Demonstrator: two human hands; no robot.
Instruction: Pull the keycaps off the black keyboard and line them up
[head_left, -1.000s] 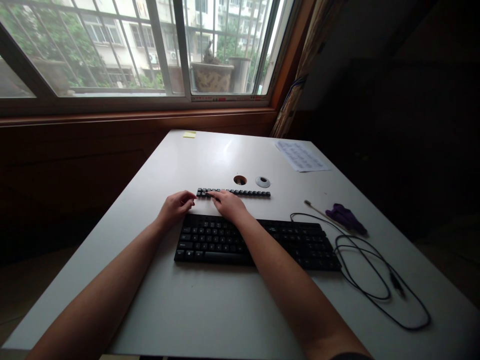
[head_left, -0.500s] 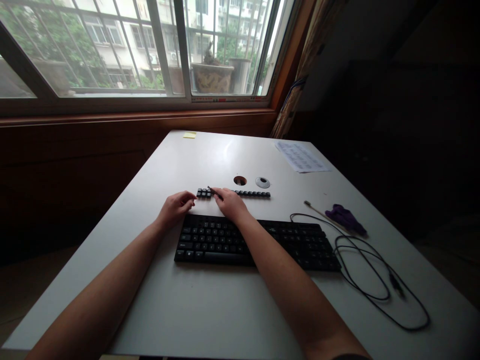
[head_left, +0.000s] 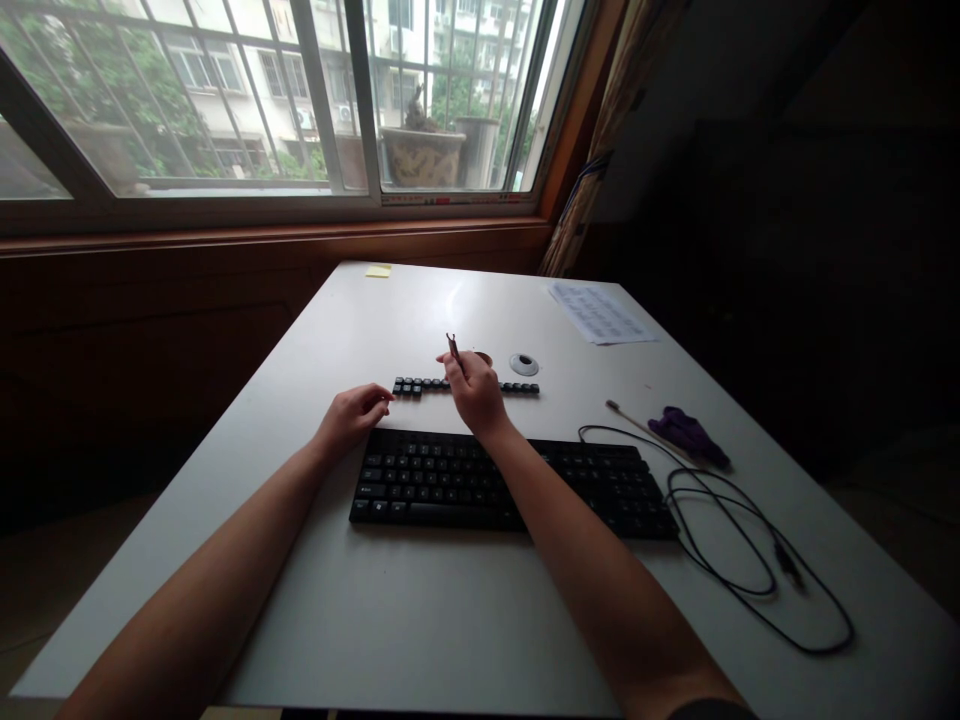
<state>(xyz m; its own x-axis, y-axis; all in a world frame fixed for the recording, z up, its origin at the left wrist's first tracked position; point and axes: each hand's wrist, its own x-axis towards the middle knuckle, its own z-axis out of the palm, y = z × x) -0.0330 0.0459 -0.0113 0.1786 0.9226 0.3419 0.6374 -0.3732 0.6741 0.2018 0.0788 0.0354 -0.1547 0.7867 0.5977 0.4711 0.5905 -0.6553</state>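
My right hand is closed around a slim dark two-pronged tool, its forked tip pointing up and away. It is held over a row of small black keycaps and covers the middle of that row. By the left end of the keycaps, my left hand rests on the table, its fingers curled and the thumb close to the forefinger. Whether anything sits between those fingertips I cannot tell. Nearer to me lies a black keyboard, partly hidden under my right forearm. Its upper left part shows bare patches among the keys.
On the white table, a black cable loops at the right. A thin brush and a purple cloth lie near it. Farther back are a round grey cover, printed sheets and yellow sticky notes.
My right hand has lifted up and to the right with the two-pronged tool, whose tip has swung upward away from the keycaps. My left hand has hardly moved.
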